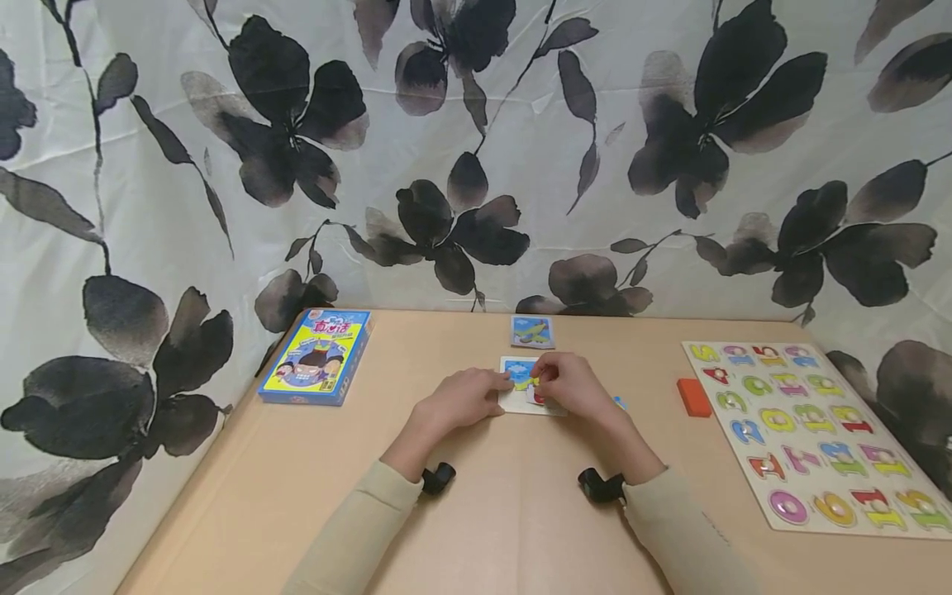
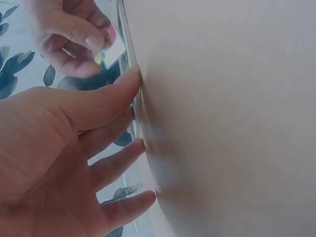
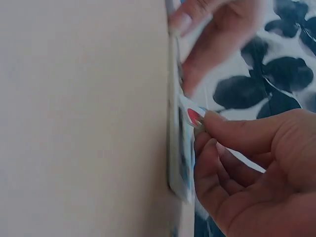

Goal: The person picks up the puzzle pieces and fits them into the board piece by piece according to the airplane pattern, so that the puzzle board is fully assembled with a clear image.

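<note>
A small picture puzzle board (image 1: 513, 404) with a white border lies flat on the table between the two hands. My left hand (image 1: 463, 395) rests at the board's left end, its thumb and fingers fairly straight and spread, fingertips at the edge and on the tabletop. In the right wrist view, my right hand (image 3: 261, 168) pinches a small puzzle piece (image 3: 192, 115), white and red, between thumb and forefinger. That piece is tilted, with its lower end right at the board's surface. The right fingers hide part of the board's picture in the head view.
Behind the board sits a small square blue picture card (image 1: 532, 331). A blue and yellow box (image 1: 316, 357) stands at the back left. To the right are an orange block (image 1: 694, 397) and a large board of colourful shapes (image 1: 811, 430). A floral curtain (image 1: 565, 165) hangs behind the table.
</note>
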{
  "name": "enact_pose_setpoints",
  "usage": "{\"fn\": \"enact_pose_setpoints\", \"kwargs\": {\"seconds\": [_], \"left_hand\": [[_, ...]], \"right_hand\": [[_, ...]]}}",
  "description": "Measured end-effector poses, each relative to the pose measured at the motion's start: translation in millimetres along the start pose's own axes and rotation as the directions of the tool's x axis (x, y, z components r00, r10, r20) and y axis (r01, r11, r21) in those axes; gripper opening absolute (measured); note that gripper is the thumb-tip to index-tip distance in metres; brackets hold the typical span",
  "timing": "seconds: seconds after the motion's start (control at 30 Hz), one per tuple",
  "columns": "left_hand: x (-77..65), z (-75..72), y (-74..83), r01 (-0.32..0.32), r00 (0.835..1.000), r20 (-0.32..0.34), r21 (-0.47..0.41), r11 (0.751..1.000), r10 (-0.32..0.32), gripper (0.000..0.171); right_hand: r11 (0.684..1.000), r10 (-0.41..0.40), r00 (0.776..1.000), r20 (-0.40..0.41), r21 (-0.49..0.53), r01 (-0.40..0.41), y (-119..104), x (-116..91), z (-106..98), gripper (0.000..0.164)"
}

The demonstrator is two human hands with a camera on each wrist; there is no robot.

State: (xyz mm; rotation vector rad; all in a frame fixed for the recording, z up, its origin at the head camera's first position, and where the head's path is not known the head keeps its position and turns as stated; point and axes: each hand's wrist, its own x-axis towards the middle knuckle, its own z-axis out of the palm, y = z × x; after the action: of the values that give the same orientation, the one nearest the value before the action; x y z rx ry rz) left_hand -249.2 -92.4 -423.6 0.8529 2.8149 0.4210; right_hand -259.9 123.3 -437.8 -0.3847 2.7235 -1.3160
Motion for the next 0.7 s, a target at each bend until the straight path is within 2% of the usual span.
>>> {"fn": "enact_pose_setpoints", "kwargs": {"seconds": [0.13,0.33,0.7], "left_hand": [[0.2,-0.8,-0.2,-0.016,1.0,-0.01,0.013,1.0,0.016,0.046],[0.5,-1.2,-0.9,-0.02,1.0,-0.009,0.028,0.999,0.02,0.045],[0.4,0.4,0.8,-0.012,1.0,-0.015,-0.007,1.0,0.011,0.046]], "right_hand": [[1.0,-0.006,1.0,-0.011,-0.022,0.005,-3.9,2.5,10.8,0.01],[0.998,0.045,0.998,-0.04,-0.038,-0.046,-13.8,3.7,20.0,0.016],[0.984,0.111,0.992,-0.064,-0.131,-0.119,-21.5,5.2,32.1,0.018]]}}
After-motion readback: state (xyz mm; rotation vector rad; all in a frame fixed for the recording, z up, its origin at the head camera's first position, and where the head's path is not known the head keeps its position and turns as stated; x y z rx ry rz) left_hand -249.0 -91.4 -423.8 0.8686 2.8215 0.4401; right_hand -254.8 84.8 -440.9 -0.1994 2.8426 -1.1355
